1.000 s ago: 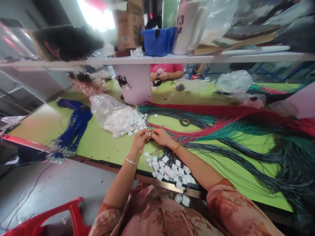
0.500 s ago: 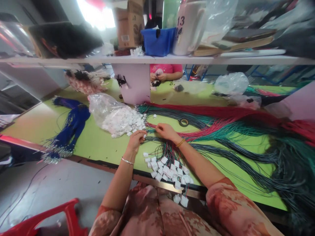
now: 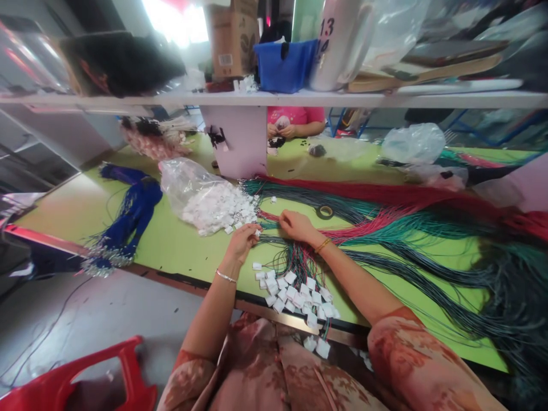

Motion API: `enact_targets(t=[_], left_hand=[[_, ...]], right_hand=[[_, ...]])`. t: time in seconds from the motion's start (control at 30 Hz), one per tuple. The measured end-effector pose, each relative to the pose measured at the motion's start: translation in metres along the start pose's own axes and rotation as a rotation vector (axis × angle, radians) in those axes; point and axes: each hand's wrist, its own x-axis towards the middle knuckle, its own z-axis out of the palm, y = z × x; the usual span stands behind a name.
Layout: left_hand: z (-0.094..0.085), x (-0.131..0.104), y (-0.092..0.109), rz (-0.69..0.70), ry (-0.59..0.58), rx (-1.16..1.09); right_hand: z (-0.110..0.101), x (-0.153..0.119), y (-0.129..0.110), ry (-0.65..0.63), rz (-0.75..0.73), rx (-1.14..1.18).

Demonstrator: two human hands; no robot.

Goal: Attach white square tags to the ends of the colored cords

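Observation:
My left hand [image 3: 242, 244] is closed in a pinch on a small white connector [image 3: 257, 233], at the near right side of a loose pile of white connectors [image 3: 216, 206] spilling from a clear plastic bag [image 3: 182, 177]. Just to the right, my right hand [image 3: 298, 227] pinches at a thin wire, its fingertips over the ends of the red and green wires [image 3: 359, 233]; the exact strand is too fine to make out. Below the hands, wired white connectors [image 3: 295, 294] lie heaped at the table's near edge, a few hanging over it.
A roll of black tape [image 3: 325, 212] lies among long dark wires [image 3: 419, 268] stretching right. Blue wire bundles [image 3: 131, 214] rest at left. A shelf [image 3: 385, 99] crosses above, carrying a blue bin [image 3: 285, 67]. Opposite sits a person in pink [image 3: 295, 119]. A red stool [image 3: 85, 371] stands lower left.
The whole view has shifted slightly, so things appear a little farther right. My right hand has drawn slightly away from the left; both keep their pinch.

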Motion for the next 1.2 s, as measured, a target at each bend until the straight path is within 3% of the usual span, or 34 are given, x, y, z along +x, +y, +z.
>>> enact_targets(t=[0.2, 0.37, 0.67, 1.0, 1.2], left_hand=[[0.000, 0.001, -0.003, 0.051, -0.036, -0.107], [0.000, 0.004, -0.005, 0.067, -0.028, -0.181], [0.004, -0.002, -0.003, 0.087, -0.100, -0.219], [0.010, -0.003, -0.008, 0.149, -0.061, -0.024], [0.013, 0.000, -0.015, 0.202, 0.050, 0.002]], right_hand=[[0.013, 0.016, -0.026, 0.041, -0.138, 0.448], [0.018, 0.009, -0.036, 0.015, -0.074, 0.655], [0.018, -0.003, -0.034, -0.025, 0.034, 0.670], [0.025, -0.002, -0.038, -0.041, 0.074, 0.722], [0.025, -0.006, -0.040, 0.054, -0.085, 0.572]])
